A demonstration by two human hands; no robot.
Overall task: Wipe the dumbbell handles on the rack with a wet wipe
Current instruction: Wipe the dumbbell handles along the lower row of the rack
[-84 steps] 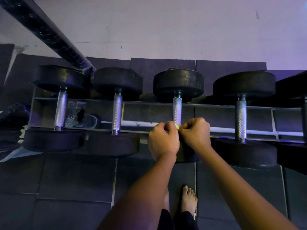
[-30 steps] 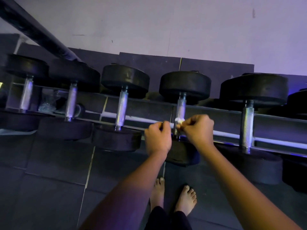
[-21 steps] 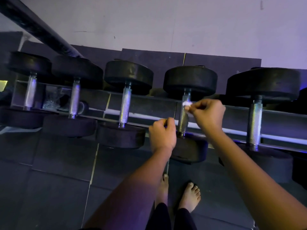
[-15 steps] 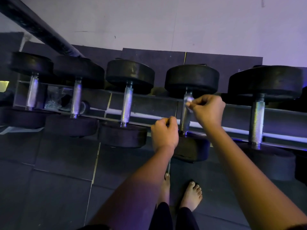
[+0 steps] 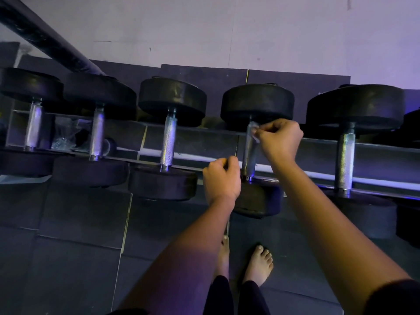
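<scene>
Head view: wipe carried to the far end of the fourth handle

The right hand [image 5: 280, 139] pinched a small crumpled wipe [image 5: 253, 131] between thumb and fingertips and pressed it against the handle [image 5: 248, 160] of the fourth dumbbell from the left, right up under the far weight [image 5: 256, 103]. A second before, that same pinch had sat low on the bar, close to the near weight, so the wipe had travelled nearly the whole length of the grip in one upward stroke. The left hand [image 5: 221, 178] was clenched beside the lower end of the bar, just short of touching it, much where it had been all along (nothing showed inside the fist, though its palm side faced away).

Outward from there, the dumbbell lay across the rack [image 5: 375, 153] with its near weight overhanging the front rail. Three handles to the left [image 5: 168, 144] and one to the right [image 5: 345, 160] had no hand on them.

Judged from this, one face of the bar had been covered; the underside and back probably still wanted a pass before moving along the row.
</scene>
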